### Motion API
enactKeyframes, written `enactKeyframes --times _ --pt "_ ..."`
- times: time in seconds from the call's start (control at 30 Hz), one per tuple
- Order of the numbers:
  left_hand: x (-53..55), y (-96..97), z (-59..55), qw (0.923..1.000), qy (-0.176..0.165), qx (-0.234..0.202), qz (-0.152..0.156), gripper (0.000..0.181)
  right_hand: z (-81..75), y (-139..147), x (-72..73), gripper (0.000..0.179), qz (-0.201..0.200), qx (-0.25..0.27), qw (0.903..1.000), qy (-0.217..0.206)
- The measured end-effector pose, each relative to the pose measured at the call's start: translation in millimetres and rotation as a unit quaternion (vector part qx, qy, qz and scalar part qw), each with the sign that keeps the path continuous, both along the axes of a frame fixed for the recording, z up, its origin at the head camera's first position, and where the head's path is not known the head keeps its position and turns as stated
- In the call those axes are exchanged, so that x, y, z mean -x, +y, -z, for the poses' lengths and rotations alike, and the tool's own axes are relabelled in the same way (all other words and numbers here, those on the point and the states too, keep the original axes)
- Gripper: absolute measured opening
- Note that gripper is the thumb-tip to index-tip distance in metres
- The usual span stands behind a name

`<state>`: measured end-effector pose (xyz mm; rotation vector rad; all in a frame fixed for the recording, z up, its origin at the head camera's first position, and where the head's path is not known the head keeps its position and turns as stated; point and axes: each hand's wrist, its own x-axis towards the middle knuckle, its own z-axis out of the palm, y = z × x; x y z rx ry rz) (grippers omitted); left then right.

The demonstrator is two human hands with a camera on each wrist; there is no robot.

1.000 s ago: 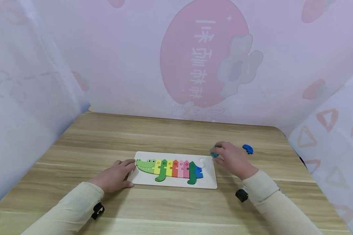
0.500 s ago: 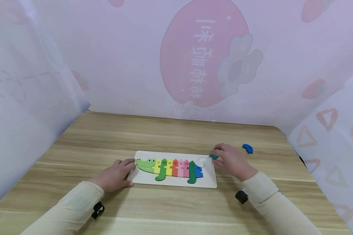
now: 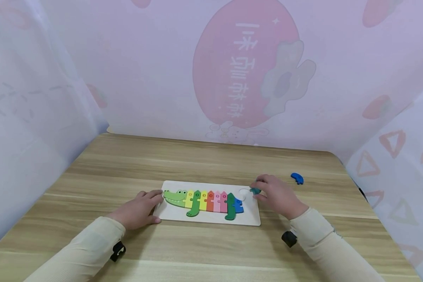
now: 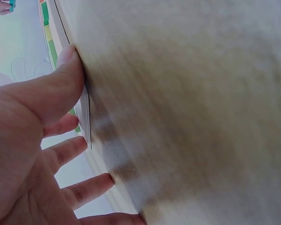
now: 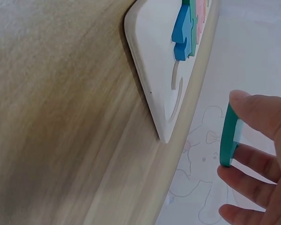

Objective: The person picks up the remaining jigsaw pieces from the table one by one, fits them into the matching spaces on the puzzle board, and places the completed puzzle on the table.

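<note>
A white puzzle board [image 3: 211, 222] carries a crocodile of colourful numbered pieces, with a curved recess [image 3: 244, 194] at its right end. My left hand [image 3: 135, 210] rests at the board's left end; in the left wrist view its thumb [image 4: 68, 82] touches the edge and the fingers are spread. With thumb and fingertips my right hand [image 3: 276, 196] pinches a teal puzzle piece [image 5: 229, 136], held above the board's far right corner. The right wrist view shows this piece on edge, apart from the board, so its full outline is hidden.
A loose blue puzzle piece [image 3: 297, 178] lies on the wooden table [image 3: 204, 250], beyond and right of my right hand. Behind the table's far edge hangs a printed pink cloth [image 3: 155, 78], with more cloth at both sides.
My right hand has shifted slightly left and toward me, bringing the teal puzzle piece over the board's far right corner. The left hand stays in place.
</note>
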<state>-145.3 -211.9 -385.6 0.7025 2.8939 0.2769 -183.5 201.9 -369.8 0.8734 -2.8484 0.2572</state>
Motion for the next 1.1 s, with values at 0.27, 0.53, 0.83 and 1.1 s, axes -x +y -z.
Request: enactKeyframes --times 0.27,0.53,0.83,1.1 --pt "0.3 0.1 0.2 1.0000 -0.003 0.000 -0.001 0.041 3.0 -2.3 -2.7 0.031 0.005 -0.007 0.9999 -0.011" --pt "0.5 0.1 0.1 1.0000 -0.006 -0.001 -0.003 0.042 2.1 -4.8 -6.1 0.029 0.001 -0.014 0.9998 -0.017" --pt "0.4 0.1 0.4 1.0000 -0.005 0.000 -0.005 0.044 4.1 -6.8 -6.2 0.028 -0.004 -0.016 0.9998 -0.012" --pt "0.2 0.5 0.3 1.0000 -0.006 0.002 -0.007 0.045 6.5 -10.0 -6.5 0.028 -0.005 -0.014 0.9997 -0.018"
